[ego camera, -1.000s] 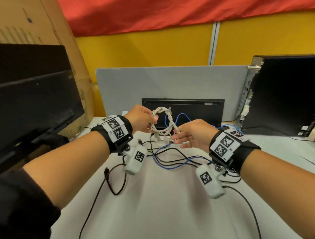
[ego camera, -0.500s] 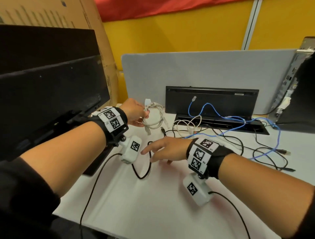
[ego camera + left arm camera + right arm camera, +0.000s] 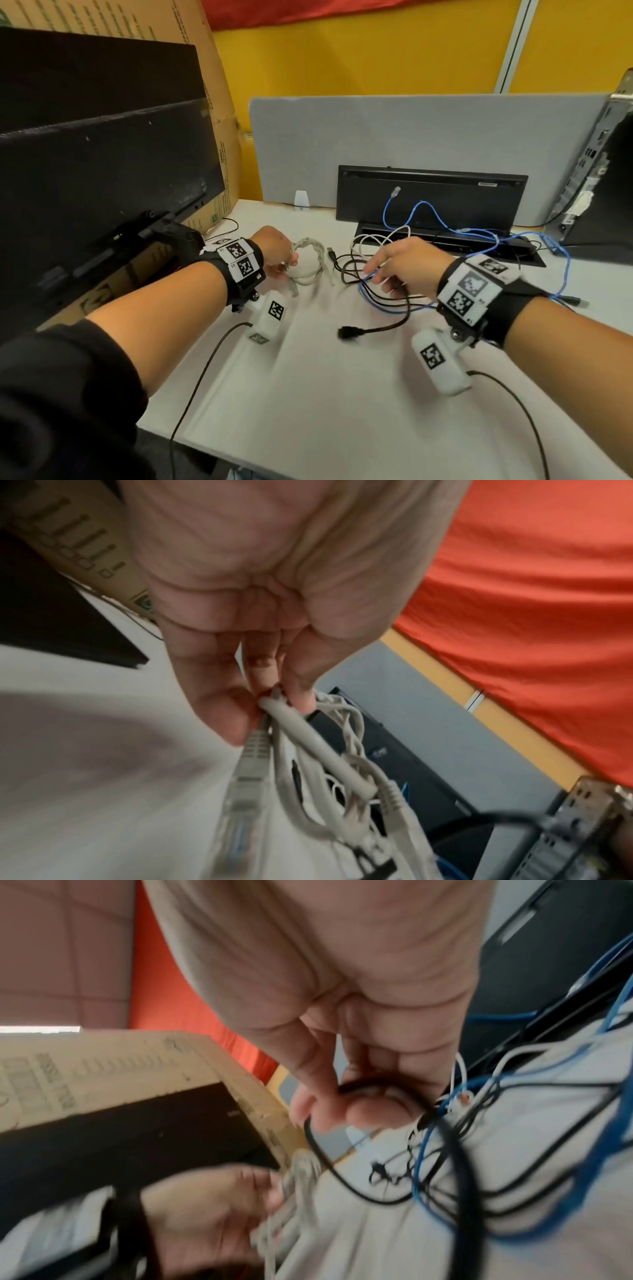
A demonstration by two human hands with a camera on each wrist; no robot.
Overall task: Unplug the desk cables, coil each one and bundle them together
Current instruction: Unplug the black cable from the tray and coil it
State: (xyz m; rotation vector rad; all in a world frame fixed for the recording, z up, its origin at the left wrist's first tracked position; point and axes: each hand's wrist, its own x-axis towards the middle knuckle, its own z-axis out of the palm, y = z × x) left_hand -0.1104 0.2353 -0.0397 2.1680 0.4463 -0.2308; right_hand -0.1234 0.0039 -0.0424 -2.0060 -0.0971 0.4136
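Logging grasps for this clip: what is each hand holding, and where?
Left hand pinches the coiled grey cable at its gathered ends; right hand grips a black cable mid-length.

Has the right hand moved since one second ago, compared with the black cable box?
Yes. The right hand left the grey coil, now nearer than the cable box, gripping a black cable.

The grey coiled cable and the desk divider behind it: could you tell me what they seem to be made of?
Grey coiled cable: looks like a matte plastic or rubber jacket, smooth, with moulded ribbed boots at the plugs. Desk divider: seemingly grey fabric or felt over a panel, dull and without glare.
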